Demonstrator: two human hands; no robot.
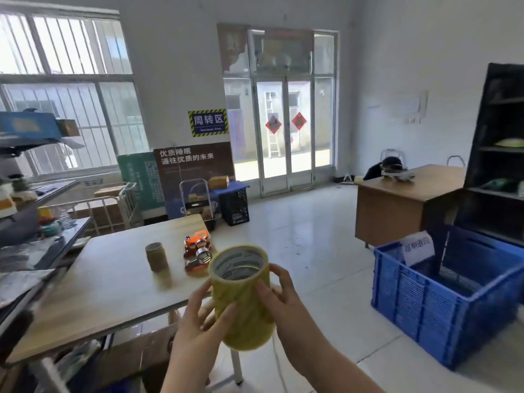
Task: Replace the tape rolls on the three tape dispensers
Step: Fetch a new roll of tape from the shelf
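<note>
Right at the bottom centre of the frame, both my hands are up, and between them I've got a tall yellowish stack of translucent tape rolls (242,296), tilted so its open top faces up and away from me. My left hand (198,324) wraps the lower left side, fingers curled round the wall of the stack, one fingertip pressed on its front. My right hand (279,296) grips the right side, thumb on the near face and the other fingers curled round the far edge. The stack is off the table, held in the air just past the table's near right corner.

Just beyond it, on the pale wood-topped table (113,279), the orange-and-metal tape dispensers (197,251) sit in a cluster near the right edge; how many there are I can't make out, they overlap. To their left, a little apart, stands a brown cardboard stack of empty tape cores (156,256), upright.

Over on the lower right of the frame, a big blue slatted plastic crate (442,302) sits on the white tiled floor with a white label card (417,246) leaning inside.

Further back on the right, a brown wooden desk (397,211), and a person (382,167) bent low behind it. Black shelving (499,137) stands at the right edge. Far centre, a glass double door (286,131) with red diamond stickers, and left of it a blue-and-yellow wall sign (208,122).
</note>
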